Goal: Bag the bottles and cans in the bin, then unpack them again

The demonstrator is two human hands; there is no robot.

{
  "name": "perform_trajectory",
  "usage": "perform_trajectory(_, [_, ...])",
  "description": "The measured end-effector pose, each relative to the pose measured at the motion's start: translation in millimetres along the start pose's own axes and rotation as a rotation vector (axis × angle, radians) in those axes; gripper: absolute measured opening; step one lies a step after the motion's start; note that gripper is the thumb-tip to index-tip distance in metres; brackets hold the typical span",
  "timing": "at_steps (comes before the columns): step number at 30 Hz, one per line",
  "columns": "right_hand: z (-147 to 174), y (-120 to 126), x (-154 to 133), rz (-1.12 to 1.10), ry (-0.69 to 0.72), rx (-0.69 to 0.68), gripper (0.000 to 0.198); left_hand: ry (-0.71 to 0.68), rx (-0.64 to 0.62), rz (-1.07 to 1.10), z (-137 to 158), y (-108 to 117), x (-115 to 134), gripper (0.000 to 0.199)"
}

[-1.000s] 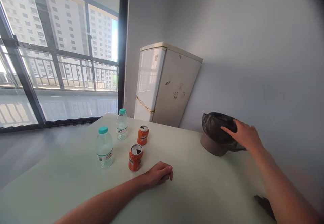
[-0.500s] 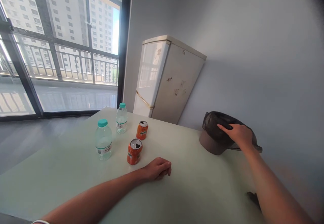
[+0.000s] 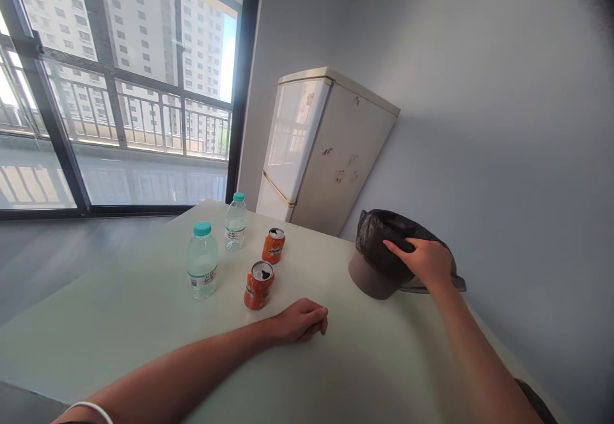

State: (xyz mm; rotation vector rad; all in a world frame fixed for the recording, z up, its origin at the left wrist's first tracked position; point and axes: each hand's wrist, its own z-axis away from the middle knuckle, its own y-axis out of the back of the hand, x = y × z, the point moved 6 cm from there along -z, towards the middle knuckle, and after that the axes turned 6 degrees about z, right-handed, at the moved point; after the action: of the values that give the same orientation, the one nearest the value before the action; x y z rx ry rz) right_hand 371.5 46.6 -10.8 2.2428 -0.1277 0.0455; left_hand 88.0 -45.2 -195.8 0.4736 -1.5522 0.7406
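Note:
At the right of the table, my right hand [image 3: 429,263] grips the rim of a brown trash bin [image 3: 373,279], thumb on the near side and some fingers hidden. A black plastic bag [image 3: 371,235] lines the bin and folds over its edge. My left hand [image 3: 303,320] rests on the tabletop, fingers curled in, with nothing seen in it. Just left of that hand stands an orange soda can [image 3: 259,290], opened at the top. A second orange can [image 3: 273,248] is behind it. Two clear bottles with teal caps, a nearer bottle [image 3: 202,261] and a farther bottle [image 3: 236,222], stand upright further left.
All of this is on a pale green-white table [image 3: 144,321]. Beyond its far edge is a white fridge [image 3: 336,155] with worn patches. A grey wall [image 3: 503,123] runs along the right, a glass sliding door [image 3: 144,123] on the left. Something dark shows at the lower right.
My right hand has brought the trash bin left across the table, closer to my left hand. The left hand stays in place, and the view has shifted slightly.

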Motion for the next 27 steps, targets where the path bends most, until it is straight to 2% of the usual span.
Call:
perform_trajectory(6, [26.1,24.2,-55.1,-0.017,0.146,0.129,0.074,-0.024,-0.018,-0.050,4.3,3.7,2.7,0.065])
perform_trajectory(10, [42.4,44.1,-88.1,0.044,0.126,0.172,0.074,-0.020,-0.167,-0.065,11.5,-3.3,8.4,0.064])
perform_trajectory(14, [54.9,59.2,-112.1,0.043,0.150,0.155,0.073,-0.012,-0.184,-0.100,14.8,-5.7,12.6,0.064])
perform_trajectory(17, [60.0,65.3,-121.1,0.041,0.136,0.143,0.071,-0.017,-0.238,0.011,13.2,-8.0,10.4,0.065])
perform_trajectory(21, [61.1,66.6,-126.4,0.048,0.123,0.136,0.069,0.101,-0.468,0.279,14.0,-17.6,1.0,0.071])
perform_trajectory(24, [61.4,66.4,-129.2,0.061,0.142,0.118,0.069,0.174,-0.571,0.278,17.8,-21.0,-1.5,0.067])
perform_trajectory(27, [61.2,67.3,-130.9,0.077,0.147,0.090,0.066,0.175,-0.592,0.248,20.4,-21.4,1.5,0.066])
